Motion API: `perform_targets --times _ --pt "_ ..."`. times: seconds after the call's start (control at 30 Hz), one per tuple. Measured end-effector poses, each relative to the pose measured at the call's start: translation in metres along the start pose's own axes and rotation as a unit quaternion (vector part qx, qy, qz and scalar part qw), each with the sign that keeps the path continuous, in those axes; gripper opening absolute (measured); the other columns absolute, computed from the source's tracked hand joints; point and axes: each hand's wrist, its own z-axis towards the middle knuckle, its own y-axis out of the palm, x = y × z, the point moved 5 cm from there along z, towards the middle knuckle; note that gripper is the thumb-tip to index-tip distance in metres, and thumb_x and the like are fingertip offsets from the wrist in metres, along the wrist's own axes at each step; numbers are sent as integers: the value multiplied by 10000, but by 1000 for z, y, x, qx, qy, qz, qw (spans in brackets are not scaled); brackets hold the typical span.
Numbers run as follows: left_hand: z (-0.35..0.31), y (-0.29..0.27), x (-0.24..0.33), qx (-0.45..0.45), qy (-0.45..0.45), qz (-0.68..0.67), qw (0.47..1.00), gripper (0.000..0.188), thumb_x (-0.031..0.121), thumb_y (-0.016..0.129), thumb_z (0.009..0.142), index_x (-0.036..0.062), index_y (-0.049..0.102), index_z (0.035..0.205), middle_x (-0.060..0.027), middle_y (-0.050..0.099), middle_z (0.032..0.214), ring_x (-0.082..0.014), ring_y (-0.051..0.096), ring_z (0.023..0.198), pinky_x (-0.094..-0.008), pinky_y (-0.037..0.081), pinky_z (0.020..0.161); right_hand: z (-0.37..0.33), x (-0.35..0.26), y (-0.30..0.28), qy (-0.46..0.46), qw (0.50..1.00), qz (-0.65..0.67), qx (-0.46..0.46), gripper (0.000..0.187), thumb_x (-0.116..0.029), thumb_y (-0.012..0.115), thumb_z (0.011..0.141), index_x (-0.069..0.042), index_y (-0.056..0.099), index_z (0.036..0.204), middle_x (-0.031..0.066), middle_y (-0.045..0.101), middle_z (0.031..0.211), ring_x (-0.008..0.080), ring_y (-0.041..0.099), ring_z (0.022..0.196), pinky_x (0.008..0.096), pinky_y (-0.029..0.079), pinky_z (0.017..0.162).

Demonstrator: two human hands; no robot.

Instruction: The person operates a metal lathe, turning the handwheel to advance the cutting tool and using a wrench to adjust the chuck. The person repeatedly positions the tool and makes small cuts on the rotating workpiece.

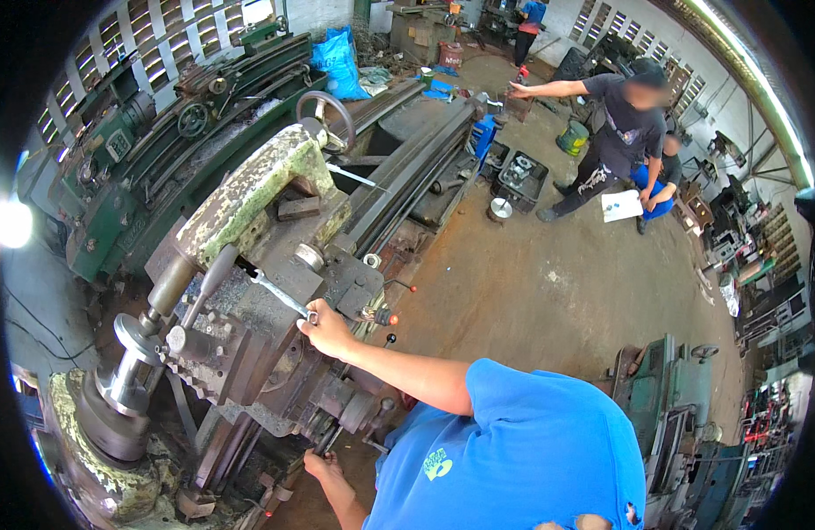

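Note:
My right hand [328, 330] reaches across the lathe carriage and grips the ring end of a spanner [282, 291]. The spanner's other end points at the tool post [193, 340], which has a long clamping lever [215, 278]. Lower down, my left hand [324, 465] closes around a handle [330, 440] at the front of the carriage; the fingers partly hide it. A shiny, flanged metal workpiece [129, 384] sits between the dark chuck [111, 428] and the paint-chipped tailstock [253, 190].
The tailstock handwheel [326, 119] stands beyond the carriage. Red-knobbed levers [387, 318] stick out near my right forearm. A second green lathe [116, 185] is behind. On the floor at right, one co-worker [633, 119] stands beside a seated one [668, 177], near a black tray [522, 177].

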Motion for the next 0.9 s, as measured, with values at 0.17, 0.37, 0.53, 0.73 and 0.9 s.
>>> perform_targets --times 0.17,0.37,0.53,0.73,0.9 --pt "7 -1 -3 -13 29 14 999 147 210 560 823 74 529 871 -84 509 778 -181 452 553 -387 464 580 -2 -7 -4 -43 997 -37 -54 242 -144 581 921 -10 468 1088 85 624 738 179 646 603 339 523 568" --pt "-35 10 1 -31 30 -14 999 195 228 618 845 55 586 928 -75 555 814 -186 487 572 -371 474 558 -5 -7 -12 -48 992 -106 -49 447 -250 689 876 -6 467 1177 103 670 709 186 673 619 348 531 594" --pt "-48 22 -4 25 96 2 995 595 161 701 804 70 190 1095 -168 524 876 -202 514 486 -339 486 428 -34 19 -36 -18 985 -144 -89 566 -306 738 825 8 485 1222 99 664 751 218 657 693 354 516 658" --pt "-25 2 4 -43 46 -62 996 190 109 616 775 13 501 891 -114 551 722 -171 486 477 -368 499 483 -117 52 -41 -9 950 -201 -240 286 -158 691 866 22 585 1063 79 657 797 129 623 694 281 509 645" --pt "56 -36 -17 -172 -128 -154 964 145 205 555 806 87 543 722 -99 581 604 -194 432 404 -416 519 605 -135 65 -36 -3 929 -259 -265 452 -298 690 859 -7 573 1185 233 628 1153 325 624 1070 404 469 937"
